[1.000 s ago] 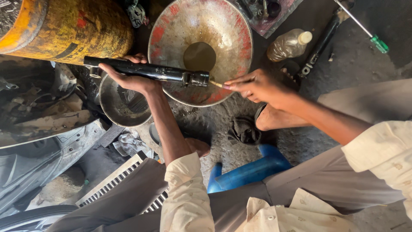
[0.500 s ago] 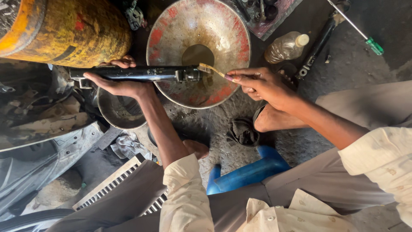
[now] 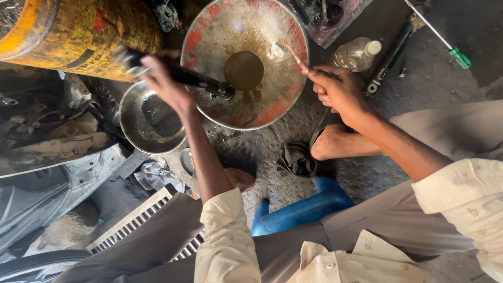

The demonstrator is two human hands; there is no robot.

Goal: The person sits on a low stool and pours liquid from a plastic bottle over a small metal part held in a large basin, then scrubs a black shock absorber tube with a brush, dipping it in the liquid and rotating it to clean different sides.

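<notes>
- Two bare arms reach out over the round metal pan (image 3: 246,107).
- Left hand (image 3: 165,84), grip closed around a black tube (image 3: 196,79), tilts its tip toward the pan's oily pool.
- Right hand (image 3: 338,91) pinches a thin brush (image 3: 292,53), bristles over the pan's rim.

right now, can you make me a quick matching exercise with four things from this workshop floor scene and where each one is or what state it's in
Things:
1. black rod
2. thin brush
3. plastic bottle
4. green-handled screwdriver

Places or states:
A. lying on the ground at top right
B. held in the left hand, tip over the big metal bowl
C. lying on the ground just right of the bowl
D. pinched in the fingers of the right hand

Pairs: 1-B, 2-D, 3-C, 4-A
</notes>
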